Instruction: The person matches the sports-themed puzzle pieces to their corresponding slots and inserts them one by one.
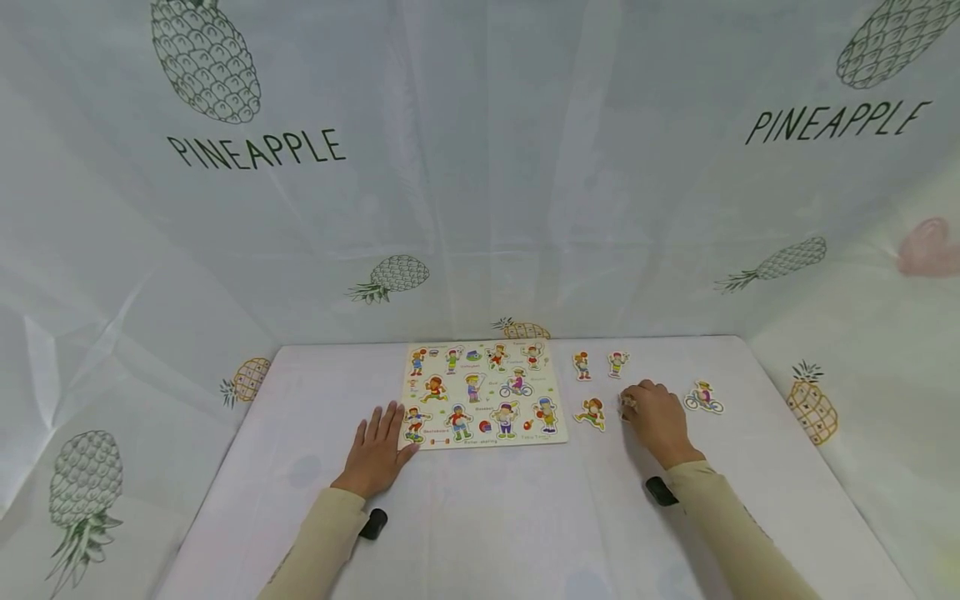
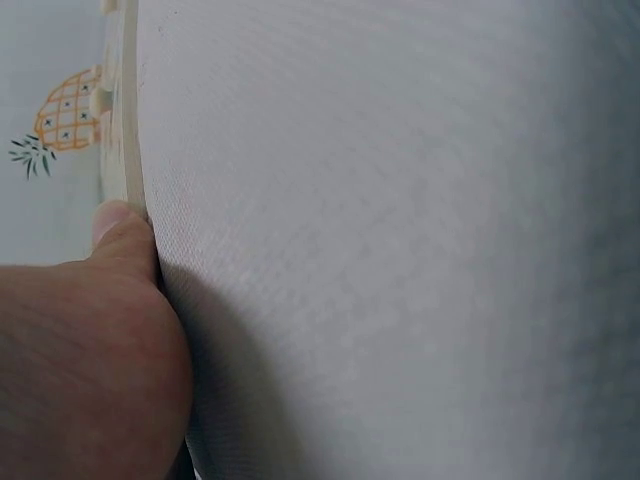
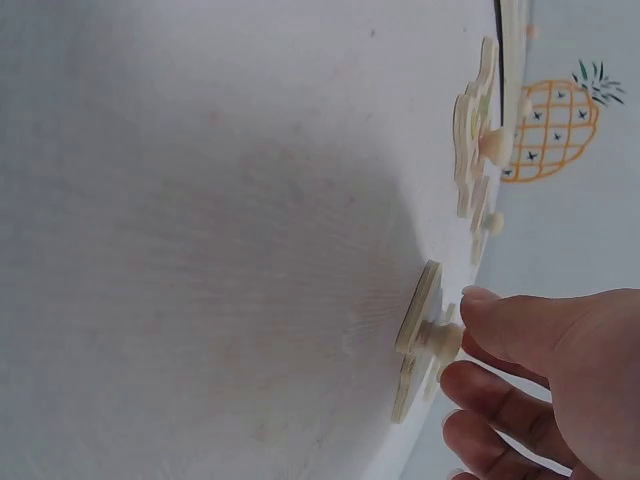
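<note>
A wooden knob puzzle board [image 1: 450, 442] with printed sports figures lies flat on the white-covered table. My left hand [image 1: 375, 452] rests at its lower left corner with fingers spread, and in the left wrist view the thumb [image 2: 125, 235] touches the board's edge. To the right of the board, my right hand [image 1: 657, 423] pinches the round knob [image 3: 440, 340] of a wooden puzzle piece [image 3: 418, 310]. The fingers mostly hide that piece's picture in the head view. Close by lies a running-figure piece [image 1: 591, 413].
Two figure pieces lie behind the right hand: one with a ball [image 1: 582, 366] and one in green [image 1: 617, 363]. A cyclist piece [image 1: 703, 397] lies to its right. Pineapple-printed cloth [image 1: 487, 167] hangs behind the table's far edge.
</note>
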Motion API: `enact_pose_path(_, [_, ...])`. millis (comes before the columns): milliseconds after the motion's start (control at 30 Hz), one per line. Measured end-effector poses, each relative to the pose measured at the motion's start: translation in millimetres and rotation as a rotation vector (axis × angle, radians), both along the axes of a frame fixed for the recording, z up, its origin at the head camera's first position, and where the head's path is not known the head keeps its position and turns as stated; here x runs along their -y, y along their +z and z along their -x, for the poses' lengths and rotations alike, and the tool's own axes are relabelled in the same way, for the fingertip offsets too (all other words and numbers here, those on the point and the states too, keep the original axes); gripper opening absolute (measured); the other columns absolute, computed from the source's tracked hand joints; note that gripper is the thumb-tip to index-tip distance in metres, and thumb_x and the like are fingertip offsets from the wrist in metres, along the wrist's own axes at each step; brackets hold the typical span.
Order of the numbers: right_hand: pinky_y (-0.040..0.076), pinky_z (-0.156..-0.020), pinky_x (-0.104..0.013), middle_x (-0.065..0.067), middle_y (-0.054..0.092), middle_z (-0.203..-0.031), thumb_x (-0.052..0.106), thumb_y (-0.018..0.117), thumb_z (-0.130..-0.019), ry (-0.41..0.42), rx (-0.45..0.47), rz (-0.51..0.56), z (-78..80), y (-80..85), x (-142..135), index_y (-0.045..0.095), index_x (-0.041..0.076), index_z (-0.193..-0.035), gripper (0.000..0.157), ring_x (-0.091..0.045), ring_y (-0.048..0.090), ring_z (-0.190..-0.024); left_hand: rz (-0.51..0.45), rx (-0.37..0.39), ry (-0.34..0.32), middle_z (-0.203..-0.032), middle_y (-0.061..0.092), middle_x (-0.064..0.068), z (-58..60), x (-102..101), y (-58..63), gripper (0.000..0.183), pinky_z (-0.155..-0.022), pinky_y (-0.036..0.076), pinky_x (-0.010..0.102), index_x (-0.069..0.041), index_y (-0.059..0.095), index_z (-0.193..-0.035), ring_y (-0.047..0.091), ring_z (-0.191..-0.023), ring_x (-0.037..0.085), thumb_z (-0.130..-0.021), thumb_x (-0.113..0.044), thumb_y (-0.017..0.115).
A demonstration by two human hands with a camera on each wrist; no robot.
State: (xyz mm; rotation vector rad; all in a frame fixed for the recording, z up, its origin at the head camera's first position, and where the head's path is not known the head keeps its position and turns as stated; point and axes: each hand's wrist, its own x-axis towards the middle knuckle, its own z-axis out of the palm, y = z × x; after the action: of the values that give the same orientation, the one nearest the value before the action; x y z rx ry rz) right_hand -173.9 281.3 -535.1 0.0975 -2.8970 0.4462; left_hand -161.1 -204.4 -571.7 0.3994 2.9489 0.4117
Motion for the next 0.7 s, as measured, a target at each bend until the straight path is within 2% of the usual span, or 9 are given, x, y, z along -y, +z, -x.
enact_pose_path(267, [0.054,-0.073,-0.054,-0.016,0.073,-0.093,0.002,0.087,-0.084,0.013,0.015,-0.003,0.8,-2.2,-1.8,0.079,-0.004,-0.101,0.019,-0.037,0.066,-0.085,0.008,-0.014,-0.007,-0.173,0.018,0.026,0.4,0.5,-1.7,0.081,-0.126,0.013,0.068,0.006,0.021,-0.165,0.013,-0.159,0.051,-0.109,-0.041,0.055])
enact_pose_path(533, [0.052,-0.073,-0.055,-0.014,0.069,-0.086,0.003,0.083,-0.087,-0.035,0.038,0.009,1.0,-0.8,-4.8,0.075,-0.002,-0.092,0.01,-0.036,0.063,-0.082,0.003,-0.008,-0.004,-0.173,0.017,0.026,-1.0,-1.0,2.1,0.081,-0.127,0.012,0.068,0.007,0.021,-0.165,0.013,-0.159,0.051,-0.109,-0.041,0.055])
enact_pose_path(700, [0.051,-0.075,-0.055,-0.014,0.069,-0.087,0.003,0.082,-0.089,-0.038,0.049,0.006,3.5,-0.9,-4.7,0.075,-0.003,-0.093,0.01,-0.035,0.063,-0.083,-0.018,-0.001,0.004,-0.173,0.017,0.027,-1.4,-1.5,3.0,0.081,-0.127,0.011,0.068,0.007,0.021,-0.165,0.012,-0.16,0.051,-0.109,-0.039,0.056])
